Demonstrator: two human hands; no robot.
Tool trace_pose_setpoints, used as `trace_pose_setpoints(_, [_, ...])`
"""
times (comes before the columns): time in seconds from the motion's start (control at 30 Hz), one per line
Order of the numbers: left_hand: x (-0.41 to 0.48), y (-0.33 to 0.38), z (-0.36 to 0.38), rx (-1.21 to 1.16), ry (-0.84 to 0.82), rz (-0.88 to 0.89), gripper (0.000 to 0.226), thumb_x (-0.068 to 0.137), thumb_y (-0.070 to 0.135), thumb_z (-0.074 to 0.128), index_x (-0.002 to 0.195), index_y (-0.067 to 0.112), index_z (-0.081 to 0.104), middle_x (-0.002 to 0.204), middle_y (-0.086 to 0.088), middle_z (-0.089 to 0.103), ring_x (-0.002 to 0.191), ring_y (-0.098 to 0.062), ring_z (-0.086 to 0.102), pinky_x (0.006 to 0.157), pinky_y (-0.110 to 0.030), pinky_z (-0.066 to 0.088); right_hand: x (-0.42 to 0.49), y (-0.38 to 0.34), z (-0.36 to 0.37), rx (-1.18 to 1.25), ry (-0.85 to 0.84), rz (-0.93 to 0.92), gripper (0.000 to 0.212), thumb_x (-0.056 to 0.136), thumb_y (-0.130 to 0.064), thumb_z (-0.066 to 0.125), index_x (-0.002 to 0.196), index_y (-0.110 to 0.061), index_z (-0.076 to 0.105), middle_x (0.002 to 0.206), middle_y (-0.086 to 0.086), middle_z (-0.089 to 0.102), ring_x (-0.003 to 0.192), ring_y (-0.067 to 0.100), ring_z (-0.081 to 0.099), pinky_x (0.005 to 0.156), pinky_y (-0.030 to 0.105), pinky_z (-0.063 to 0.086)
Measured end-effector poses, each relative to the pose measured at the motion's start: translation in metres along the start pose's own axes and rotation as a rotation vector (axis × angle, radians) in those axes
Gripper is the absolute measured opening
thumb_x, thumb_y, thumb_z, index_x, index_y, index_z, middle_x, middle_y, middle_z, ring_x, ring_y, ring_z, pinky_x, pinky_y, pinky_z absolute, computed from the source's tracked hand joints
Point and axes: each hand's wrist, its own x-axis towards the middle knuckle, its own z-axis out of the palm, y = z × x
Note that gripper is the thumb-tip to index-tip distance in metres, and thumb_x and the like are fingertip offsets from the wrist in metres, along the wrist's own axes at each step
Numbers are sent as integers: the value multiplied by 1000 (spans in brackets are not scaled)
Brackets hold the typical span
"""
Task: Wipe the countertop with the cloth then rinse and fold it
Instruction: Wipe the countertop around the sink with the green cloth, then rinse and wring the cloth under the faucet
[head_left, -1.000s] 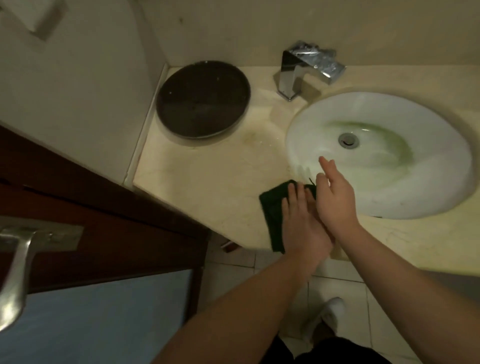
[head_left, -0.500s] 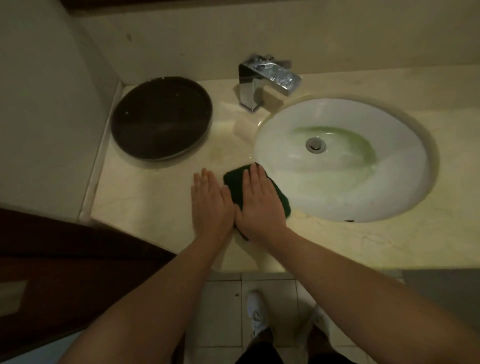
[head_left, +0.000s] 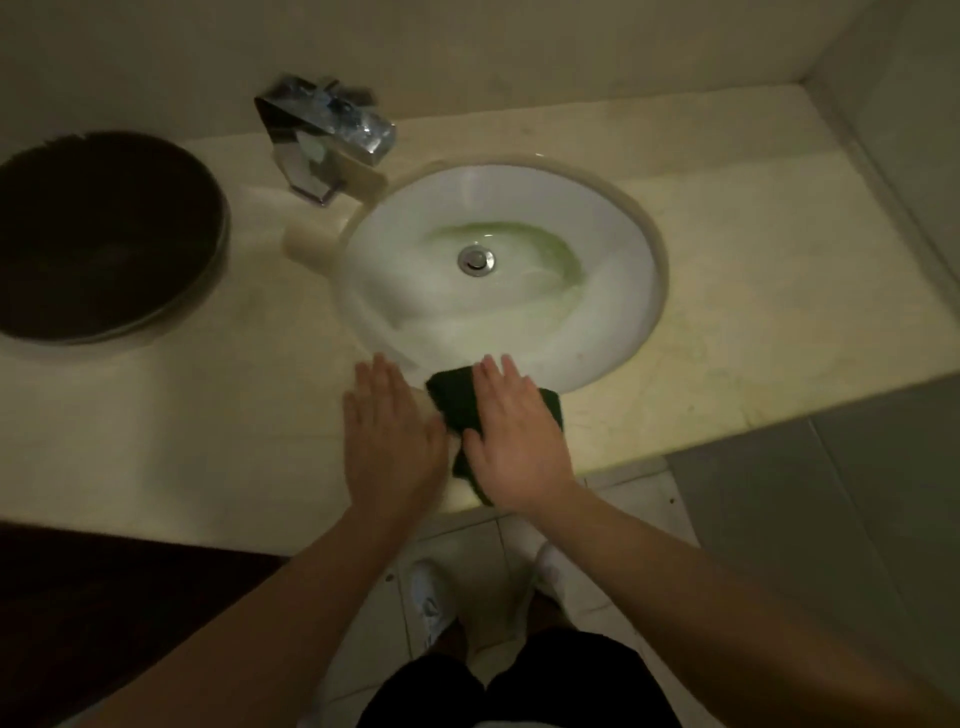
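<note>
Pressing flat, your right hand (head_left: 511, 441) is pinning the cloth (head_left: 457, 402) at the counter's (head_left: 208, 426) near edge, fingers spread; your left hand (head_left: 389, 441) is lying open beside it. Soft, limp, probably damp: pinch a corner.

Dark green cloth (head_left: 457, 400), white green-streaked sink (head_left: 613, 291), cream countertop (head_left: 208, 415), chrome faucet (head_left: 322, 140).

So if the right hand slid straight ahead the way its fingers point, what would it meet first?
The right hand lies flat on the dark cloth, fingers aimed at the sink. It would likely cross the basin's near rim first and dip into the bowl, though the motion blur makes the exact line uncertain.
</note>
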Motion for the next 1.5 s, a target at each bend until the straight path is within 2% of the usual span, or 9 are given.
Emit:
trace_pose_setpoints(0.2, [-10, 54, 13, 74, -32, -37, 82, 87, 42, 33, 148, -10, 16, 158, -26, 17, 147, -40, 12, 119, -50, 14, -12, 104, -23, -31, 177, 499, 71, 93, -34, 30, 151, 5, 19, 159, 22, 16, 147, 35, 18, 121, 46, 16])
trace_pose_setpoints(0.43, [-8, 85, 21, 25, -22, -15, 75, 89, 37, 30, 148, -9, 21, 157, -26, 19, 147, -40, 10, 119, -52, 13, -20, 65, -14, 61, 48, 24, 65, 91, -33, 43, 151, -11, 29, 158, 11, 27, 149, 30, 13, 121, 45, 14])
trace_pose_setpoints(0.6, [-7, 96, 23, 56, -7, -56, 77, 88, 40, 29, 148, -7, 23, 158, -23, 21, 148, -39, 8, 119, -51, 12, -11, 170, -35, -8, 118, 196, 65, 94, -31, 33, 152, -2, 23, 158, 21, 21, 146, 35, 18, 120, 48, 18])
trace_pose_setpoints(0.73, [-7, 97, 22, 67, 12, -69, 76, 89, 42, 27, 149, -5, 23, 158, -22, 22, 148, -37, 8, 119, -51, 12, 1, 254, -58, 15, 197, 530, 68, 97, -35, 27, 152, 2, 14, 159, 25, 14, 146, 38, 18, 121, 46, 14])
trace_pose_setpoints(0.87, [-7, 96, 24, 62, 20, -83, 75, 90, 41, 27, 148, -5, 25, 157, -22, 24, 148, -37, 11, 119, -51, 13, -3, 280, -76, 193, 189, 541, 62, 102, -38, 27, 153, -4, 18, 160, 19, 15, 146, 33, 19, 121, 45, 16])
trace_pose_setpoints(1.0, [-7, 100, 22, 42, 21, -111, 74, 88, 39, 29, 147, -6, 26, 157, -23, 23, 147, -38, 10, 118, -51, 14, -21, 298, -90, 126, 372, 662, 43, 91, -24, 52, 129, -3, 50, 125, 22, 55, 111, 36, 53, 90, 46, 48])
trace_pose_setpoints(1.1, [-4, 118, 17, 30, 0, -111, 70, 90, 34, 35, 148, -5, 24, 157, -24, 22, 147, -40, 10, 118, -52, 16, -15, 303, -103, 221, 199, 723, 30, 93, -24, 54, 114, -3, 52, 109, 20, 59, 93, 36, 60, 72, 43, 52])
trace_pose_setpoints(1.33, [14, 192, -4, -267, 5, -51, 75, 91, 18, 50, 153, 3, 12, 161, -17, 15, 149, -32, 3, 121, -41, 12, 16, 279, -151, 497, 134, 491, 32, 92, -36, 62, 101, -7, 53, 89, 8, 61, 82, 25, 61, 71, 38, 50])
trace_pose_setpoints(1.5, [27, 213, -36, -472, 27, -64, 74, 93, 20, 52, 155, 12, 12, 160, -13, 21, 148, -27, 15, 118, -39, 19, 52, 215, -209, 419, 155, 195, 27, 90, -44, 59, 88, -17, 58, 75, -2, 61, 73, 18, 60, 72, 40, 55])
